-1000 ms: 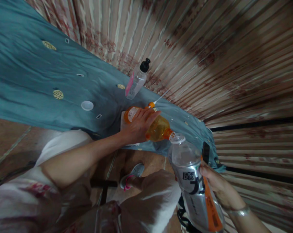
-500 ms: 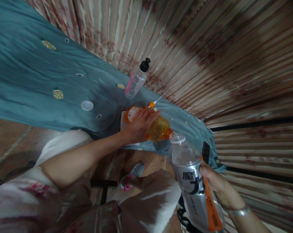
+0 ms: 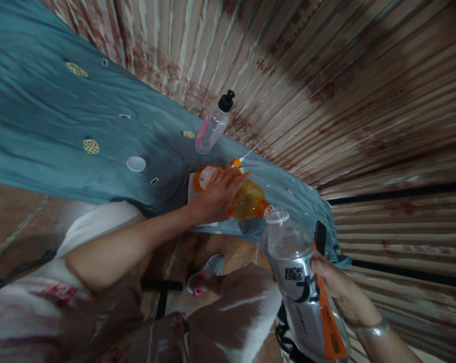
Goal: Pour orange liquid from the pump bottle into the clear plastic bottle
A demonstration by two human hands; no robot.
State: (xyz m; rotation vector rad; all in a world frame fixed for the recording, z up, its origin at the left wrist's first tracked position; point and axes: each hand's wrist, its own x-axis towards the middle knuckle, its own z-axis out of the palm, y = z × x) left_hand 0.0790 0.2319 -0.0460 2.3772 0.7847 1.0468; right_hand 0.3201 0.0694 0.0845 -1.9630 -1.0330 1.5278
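Observation:
My left hand (image 3: 216, 199) is closed over an amber bottle (image 3: 247, 200), which is tipped over with its neck towards the lower right. The amber bottle's mouth meets the mouth of a big clear drink bottle (image 3: 298, 290) with a silver and orange label. Around that drink bottle's right side my right hand (image 3: 331, 277) is closed, and the bottle leans with its mouth up and to the left. Just beyond my left hand lies an orange pump top (image 3: 236, 163) with a thin tube. Whether liquid is flowing between the bottles I cannot make out.
A clear bottle with a black pump cap (image 3: 214, 123) stands behind my left hand. On the blue patterned cloth (image 3: 54, 111) lies a small white round lid (image 3: 136, 164). A black object (image 3: 320, 236) is near the right end. A pleated curtain (image 3: 288, 75) hangs behind.

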